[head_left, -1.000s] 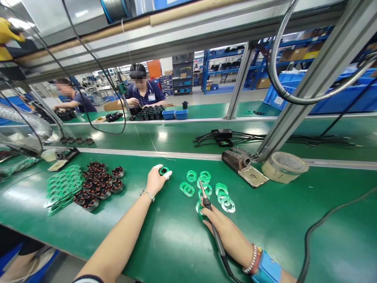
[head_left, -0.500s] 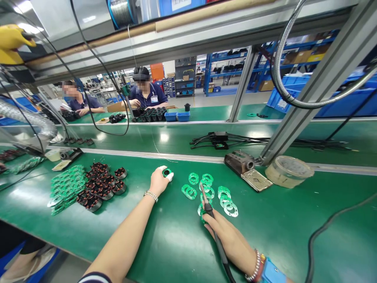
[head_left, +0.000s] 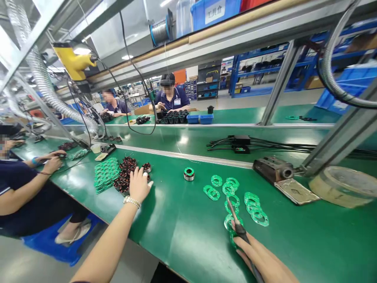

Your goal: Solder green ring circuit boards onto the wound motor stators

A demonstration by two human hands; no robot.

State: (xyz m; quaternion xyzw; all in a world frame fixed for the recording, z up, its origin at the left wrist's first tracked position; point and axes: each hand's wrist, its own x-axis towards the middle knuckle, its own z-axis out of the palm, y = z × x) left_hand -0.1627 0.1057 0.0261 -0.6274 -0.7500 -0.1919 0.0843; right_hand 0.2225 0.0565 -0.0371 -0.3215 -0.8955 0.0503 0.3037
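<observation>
My left hand (head_left: 139, 186) reaches over the right side of a pile of black and copper-coloured wound cores (head_left: 125, 169), fingers spread; whether its fingertips touch a core is unclear. A single core with a green ring board on top (head_left: 189, 173) stands upright on the green bench. My right hand (head_left: 259, 253) is closed round a soldering iron (head_left: 242, 233), whose tip points up and left over green ring boards (head_left: 233, 201). Another green board shows beside the right fingers. More ring boards (head_left: 256, 208) lie to the right in an overlapping row.
Stacked green boards (head_left: 106, 175) lie left of the cores. A metal iron stand (head_left: 272, 169), a sponge tray (head_left: 296, 191) and a round tub (head_left: 343, 186) are at the right. Black cables (head_left: 265, 143) lie beyond the rail. Co-workers sit at left and across the bench.
My left hand has let go of the core with the green board and moved left to the core pile. The view has swung left; my right hand still holds the iron.
</observation>
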